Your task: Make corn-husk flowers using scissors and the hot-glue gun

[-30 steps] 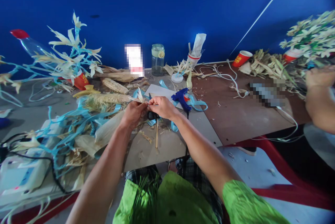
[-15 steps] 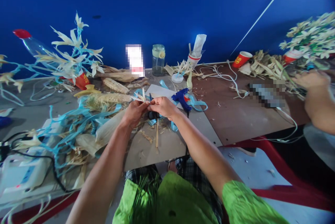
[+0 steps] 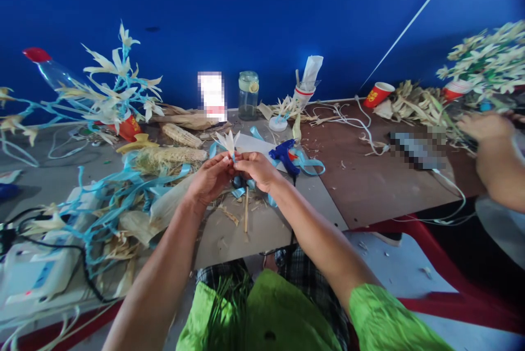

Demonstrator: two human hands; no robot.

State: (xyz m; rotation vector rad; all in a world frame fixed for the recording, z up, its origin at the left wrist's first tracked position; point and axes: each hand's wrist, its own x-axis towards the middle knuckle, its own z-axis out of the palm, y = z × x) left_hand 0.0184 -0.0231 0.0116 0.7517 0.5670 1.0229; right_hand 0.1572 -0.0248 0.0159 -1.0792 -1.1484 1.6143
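A small pale husk flower (image 3: 228, 142) with pointed petals stands up between my two hands, a bit of light blue ribbon at its base. My left hand (image 3: 212, 175) pinches that base from the left. From the right, my right hand (image 3: 257, 169) closes its thumb and fingers on the same spot. Behind my right hand lies a blue glue gun (image 3: 285, 155) beside a loop of light blue ribbon (image 3: 311, 163). Below the hands, a thin stick (image 3: 246, 209) rests on the board among husk scraps.
Corn cobs (image 3: 181, 135) and tangled blue ribbon (image 3: 135, 181) lie to the left, near a white power strip (image 3: 41, 269). At the back stand a lidded jar (image 3: 248, 97) and a finished-looking flower bunch (image 3: 118, 75). Another person's hand (image 3: 486, 126) is at the far right.
The husk flower has turned upright and its petals now show spread. My left hand has rolled slightly, and my right fingers have shifted at the base.
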